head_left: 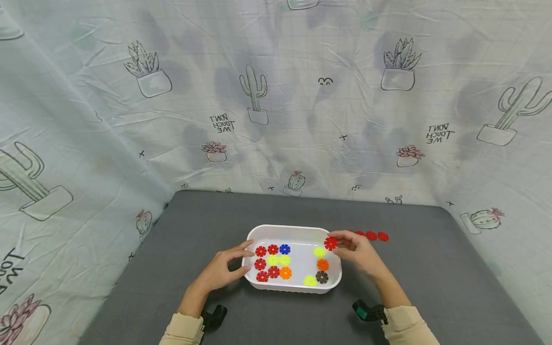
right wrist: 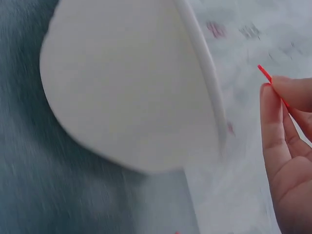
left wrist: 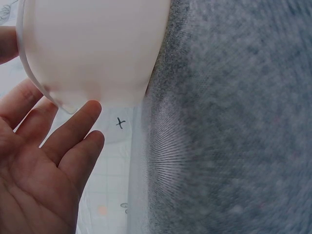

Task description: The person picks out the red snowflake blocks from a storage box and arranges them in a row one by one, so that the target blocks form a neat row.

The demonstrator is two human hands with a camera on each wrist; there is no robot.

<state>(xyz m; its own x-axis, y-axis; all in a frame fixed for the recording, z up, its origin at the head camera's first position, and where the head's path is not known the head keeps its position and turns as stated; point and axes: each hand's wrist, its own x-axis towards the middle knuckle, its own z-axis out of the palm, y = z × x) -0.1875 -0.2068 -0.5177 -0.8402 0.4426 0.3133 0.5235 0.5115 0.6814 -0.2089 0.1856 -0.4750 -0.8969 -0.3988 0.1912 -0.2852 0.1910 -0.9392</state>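
Note:
My right hand pinches a red notched plastic disc between thumb and fingers, over the right end of a white container. In the right wrist view the disc appears edge-on, level with the container's rim. Fairly straight fingers of my left hand touch the container's left end; in the left wrist view its fingertips lie along the outer wall. Inside, red, yellow, blue and orange discs form a block at the left. Yellow discs, an orange disc and a dark brown disc lie at the right.
Behind my right hand, several red discs lie in a row on the grey tabletop, partly hidden by the fingers. A pale cloth printed with cacti hangs behind the table and along both sides.

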